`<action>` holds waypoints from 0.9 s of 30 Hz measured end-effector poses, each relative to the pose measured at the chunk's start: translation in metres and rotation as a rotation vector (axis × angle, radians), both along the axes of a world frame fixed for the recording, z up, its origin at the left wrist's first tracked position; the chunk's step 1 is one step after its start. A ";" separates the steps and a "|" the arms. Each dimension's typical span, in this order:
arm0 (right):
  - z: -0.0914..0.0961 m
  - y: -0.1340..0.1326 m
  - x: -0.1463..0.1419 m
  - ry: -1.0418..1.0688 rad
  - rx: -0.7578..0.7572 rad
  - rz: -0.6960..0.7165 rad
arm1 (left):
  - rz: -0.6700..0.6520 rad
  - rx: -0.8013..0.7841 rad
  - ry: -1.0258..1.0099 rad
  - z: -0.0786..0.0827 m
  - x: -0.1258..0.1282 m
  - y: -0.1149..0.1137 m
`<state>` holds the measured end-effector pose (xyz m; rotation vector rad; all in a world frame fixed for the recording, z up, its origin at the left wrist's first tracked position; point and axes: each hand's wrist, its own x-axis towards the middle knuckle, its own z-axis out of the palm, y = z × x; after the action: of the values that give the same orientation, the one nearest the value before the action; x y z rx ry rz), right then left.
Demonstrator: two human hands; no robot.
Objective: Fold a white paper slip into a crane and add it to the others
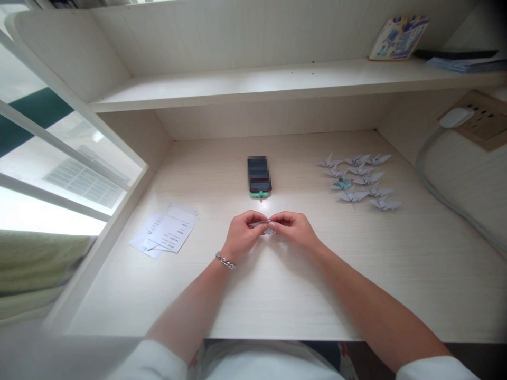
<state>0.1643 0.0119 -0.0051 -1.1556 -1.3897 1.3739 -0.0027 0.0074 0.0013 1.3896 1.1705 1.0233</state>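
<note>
A single head-worn camera looks forward and down from close above the worktop (277,301), facing the shelf (277,82) and back wall; both forearms enter from below.

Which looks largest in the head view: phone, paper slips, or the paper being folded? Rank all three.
1. paper slips
2. phone
3. folded paper, mostly hidden, so its size is uncertain

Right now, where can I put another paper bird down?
Bare desk: along the front edge, between the paper slips and the left hand, and between the phone and the paper cranes. Crowded: among the cranes, and where left and right hand pinch the folded paper.
</note>
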 end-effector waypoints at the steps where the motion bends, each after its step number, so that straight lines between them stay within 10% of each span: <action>1: 0.000 0.000 0.000 0.001 -0.004 -0.001 | -0.012 -0.009 -0.010 0.000 0.000 0.000; 27: 0.006 -0.003 -0.002 0.071 -0.113 -0.033 | -0.025 -0.150 -0.133 0.004 0.000 0.001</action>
<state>0.1622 0.0090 0.0013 -1.1853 -1.2514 1.4721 -0.0024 0.0084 0.0051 1.1974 1.1062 0.9747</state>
